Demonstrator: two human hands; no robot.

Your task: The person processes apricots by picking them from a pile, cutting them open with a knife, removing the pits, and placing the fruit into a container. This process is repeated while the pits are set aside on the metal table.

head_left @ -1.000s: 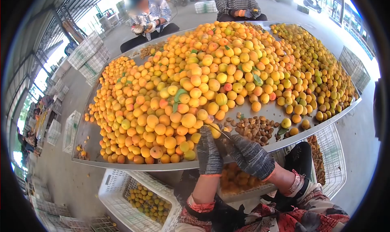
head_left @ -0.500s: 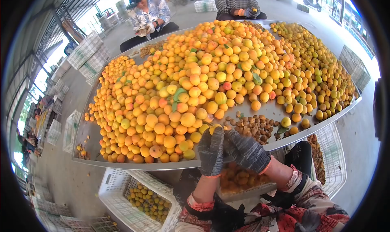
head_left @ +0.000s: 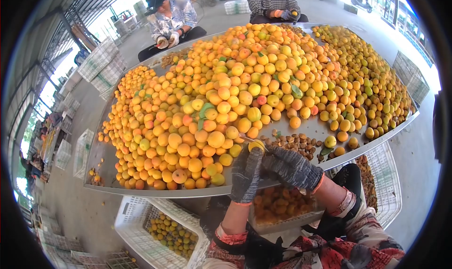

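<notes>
Where the left grip [head_left: 246,174] pinches, an apricot [head_left: 256,145] protrudes.

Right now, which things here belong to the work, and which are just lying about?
Part of the work:
left hand
right hand
held fruit
heaped fruit
metal table

Probably just lying about:
green leaf
stacked crates
parked scooter
</notes>
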